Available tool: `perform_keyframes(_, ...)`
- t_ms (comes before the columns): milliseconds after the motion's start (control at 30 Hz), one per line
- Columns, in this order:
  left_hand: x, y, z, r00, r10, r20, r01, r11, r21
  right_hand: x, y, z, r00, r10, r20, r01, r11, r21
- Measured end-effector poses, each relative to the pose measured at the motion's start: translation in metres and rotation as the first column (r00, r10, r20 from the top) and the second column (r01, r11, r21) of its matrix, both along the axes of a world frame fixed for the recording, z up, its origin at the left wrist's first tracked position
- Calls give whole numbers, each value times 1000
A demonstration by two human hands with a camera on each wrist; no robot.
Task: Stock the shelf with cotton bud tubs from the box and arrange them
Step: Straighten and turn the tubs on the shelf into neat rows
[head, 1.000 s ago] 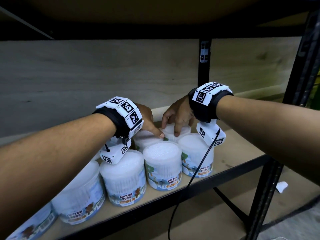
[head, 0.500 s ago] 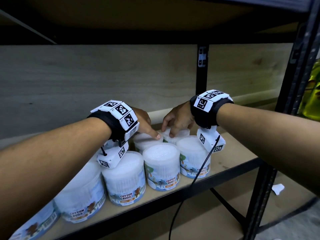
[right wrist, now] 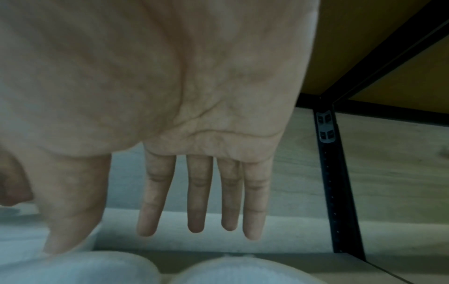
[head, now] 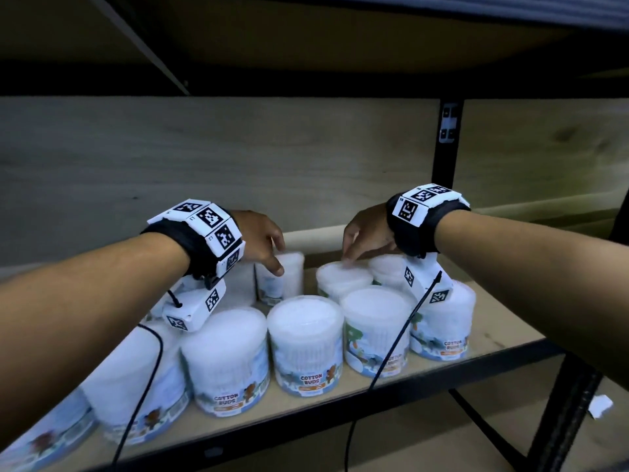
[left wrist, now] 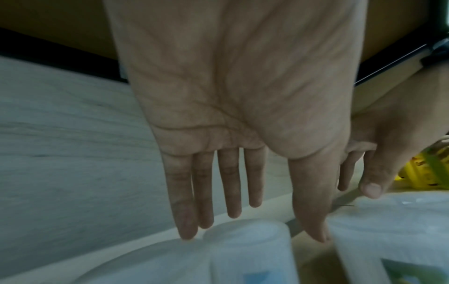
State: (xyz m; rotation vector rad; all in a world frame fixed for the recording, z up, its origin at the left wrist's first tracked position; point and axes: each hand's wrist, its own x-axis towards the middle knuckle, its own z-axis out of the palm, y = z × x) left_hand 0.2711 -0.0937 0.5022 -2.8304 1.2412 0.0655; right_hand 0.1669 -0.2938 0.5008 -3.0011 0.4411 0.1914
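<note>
Several white cotton bud tubs stand in two rows on the wooden shelf [head: 497, 335]. My left hand [head: 269, 253] hovers over a back-row tub [head: 289, 274]; its fingers [left wrist: 233, 192] are straight and spread, with thumb and fingertips at that tub's [left wrist: 248, 236] top. My right hand [head: 364, 240] is above another back-row tub [head: 340, 277], fingers [right wrist: 201, 201] straight, thumb tip touching its lid [right wrist: 80, 269]. Neither hand grips anything. A front-row tub [head: 306, 338] with a "Cotton Buds" label sits between my arms.
The shelf above [head: 306, 39] hangs low over my hands. A black upright post [head: 446, 158] stands at the back right, another frame leg [head: 565, 410] at the front right. Bare shelf board lies to the right of the tubs. Wrist-camera cables [head: 391, 362] trail over the front tubs.
My hands have moved apart, the left to the left and the right to the right, and the back-row tubs under them now stand with a gap between them. The head view has moved closer.
</note>
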Motion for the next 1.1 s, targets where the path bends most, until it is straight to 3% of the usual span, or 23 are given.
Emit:
perform_keyframes(233,26,38,0,998,50,39,-54,994,95,34,43,2,996,50,73,-51,999,9)
perform_keyframes(400,47,49,-4,994,100,37,-104,987,122,55,65,6,997,70,45,-76,987,145)
perform_keyframes(633,56,49,-9,993,114,26,-117,977,176,79,79,-3,994,107,-23,-103,986,130)
perform_keyframes(1100,66,31,-6,996,94,1,-91,957,275,103,82,-16,996,72,-58,-55,968,243)
